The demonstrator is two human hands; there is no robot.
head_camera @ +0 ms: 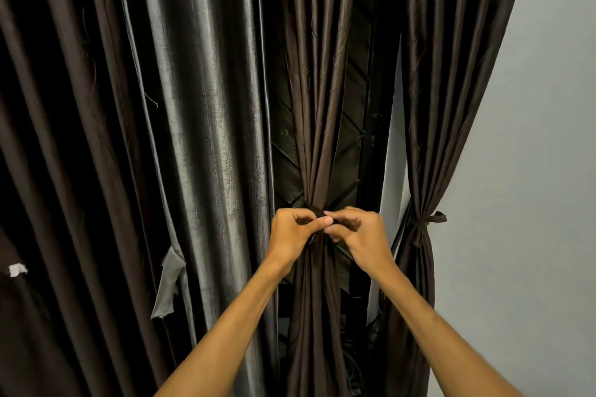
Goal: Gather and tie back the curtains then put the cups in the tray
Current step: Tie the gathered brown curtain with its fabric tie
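Observation:
A dark brown curtain (317, 126) hangs in the middle, gathered into a narrow bundle at waist height. A dark tie strip (317, 211) wraps that bundle. My left hand (290, 232) pinches the tie from the left, and my right hand (358, 230) pinches it from the right, fingertips nearly touching at the knot. Further right, another brown curtain (451, 90) hangs gathered, held by a knotted tie (425, 222). No cups or tray are in view.
A wide grey-lined curtain (200, 106) hangs loose on the left, with a grey tie strip (169, 287) dangling from it. Behind the middle curtain is a dark window grille (353, 145). A pale wall (532, 203) fills the right side.

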